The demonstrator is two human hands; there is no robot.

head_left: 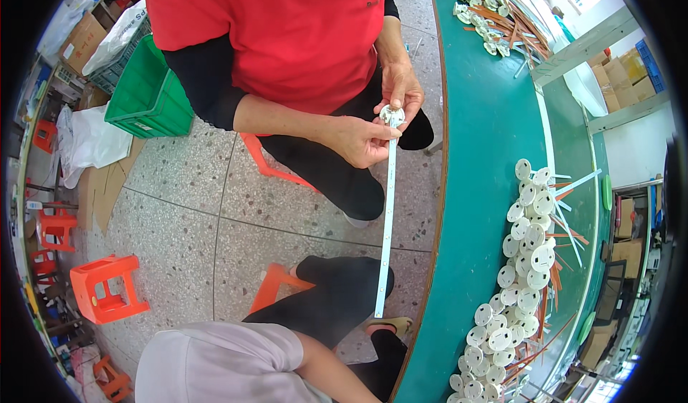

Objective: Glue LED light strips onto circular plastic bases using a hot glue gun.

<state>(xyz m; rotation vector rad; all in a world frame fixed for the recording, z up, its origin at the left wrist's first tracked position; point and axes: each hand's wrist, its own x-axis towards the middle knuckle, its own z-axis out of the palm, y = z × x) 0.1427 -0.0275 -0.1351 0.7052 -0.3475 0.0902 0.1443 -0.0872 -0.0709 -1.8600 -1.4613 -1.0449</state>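
Neither of my hands shows. An arm in a pale grey sleeve [247, 346], seemingly my left, leaves past the lower edge, so its hand is hidden. Across from me sits a co-worker in a red shirt [287, 52]. The co-worker's two hands [362, 139] pinch a round off-white part [392, 115] and the upper end of a long, narrow white strip [386, 231]. Small marks run along that strip, which hangs down between our knees.
The green table [469, 188] runs along the right. Many round white slotted parts [530, 260] lie piled on it with brown and pale strips; another pile [487, 16] lies farther off. A green crate [147, 95] and an orange stool [107, 288] stand on the left floor.
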